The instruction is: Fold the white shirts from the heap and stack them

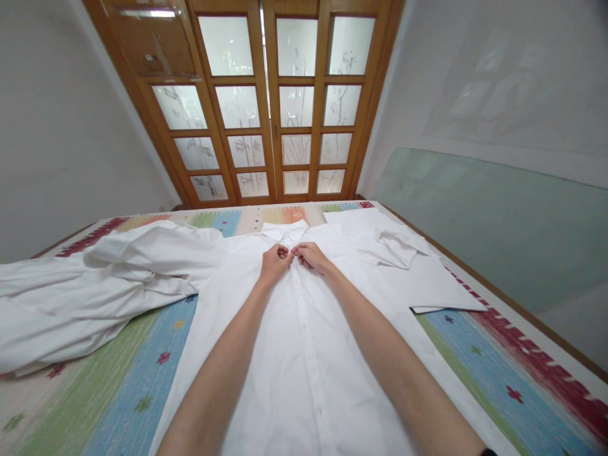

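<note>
A white button-up shirt (275,354) lies spread out with its collar (285,230) at the far end and its front placket running toward me. Just below the collar, my left hand (276,261) and my right hand (310,255) meet at the placket. Both have their fingertips pinched on the shirt's front edge, nearly touching each other. Any button between the fingers is too small to make out. The shirt's short sleeve (399,247) rests on the right over a flat white piece.
Rumpled white cloth (109,285) is heaped at the left. Beneath everything is a colourful patterned bed cover (137,380). A pale green headboard-like panel (484,221) stands along the right, and wooden doors with glass panes (270,101) are at the far end.
</note>
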`<state>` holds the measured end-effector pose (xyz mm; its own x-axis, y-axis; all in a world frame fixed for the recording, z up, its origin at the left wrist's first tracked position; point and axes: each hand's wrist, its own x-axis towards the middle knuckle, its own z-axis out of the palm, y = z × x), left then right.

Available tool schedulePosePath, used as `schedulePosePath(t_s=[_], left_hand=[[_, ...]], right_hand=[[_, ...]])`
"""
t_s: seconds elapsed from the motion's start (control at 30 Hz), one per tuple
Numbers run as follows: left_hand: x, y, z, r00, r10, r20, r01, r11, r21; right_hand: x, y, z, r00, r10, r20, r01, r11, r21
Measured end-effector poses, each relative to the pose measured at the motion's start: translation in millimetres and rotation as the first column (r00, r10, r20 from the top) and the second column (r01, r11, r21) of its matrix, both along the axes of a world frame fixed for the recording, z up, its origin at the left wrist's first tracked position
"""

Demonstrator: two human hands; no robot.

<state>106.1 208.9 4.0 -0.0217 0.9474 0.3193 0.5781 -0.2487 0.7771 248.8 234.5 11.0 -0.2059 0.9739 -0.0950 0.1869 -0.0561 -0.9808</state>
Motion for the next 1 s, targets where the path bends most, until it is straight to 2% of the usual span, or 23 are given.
schedulePosePath(t_s=[0.13,0.27,0.37,0.67,0.83,1.0], left_hand=[[6,-2,-1.5,0.986,0.040,-0.161,-0.035,0.999,0.037],[15,-7,-0.8,0.922,0.122,-0.368,-0.101,0.992,0.076],[23,-11,0.3,0.873,0.169,-0.457,-0.141,0.986,0.094],[30,-15,3.4,0.827,0.211,-0.521,-0.194,0.977,0.087],[31,-13,4.6,0.842,0.218,-0.494,-0.224,0.973,0.048],[33,-12,4.3,0.846,0.200,-0.495,-0.209,0.977,0.038]], right_hand=[[-1,1,-1,1.000,-0.003,0.016,0.003,1.000,-0.013],[-1,3,-5,1.000,0.000,0.014,0.000,1.000,0.017],[-2,3,-7,1.000,-0.005,0.027,0.004,0.999,0.045],[-3,8,-13,0.989,-0.042,0.138,0.025,0.992,0.123],[-2,10,-14,0.973,-0.069,0.219,0.032,0.985,0.170],[-2,8,-11,0.967,-0.046,0.249,0.009,0.989,0.147]])
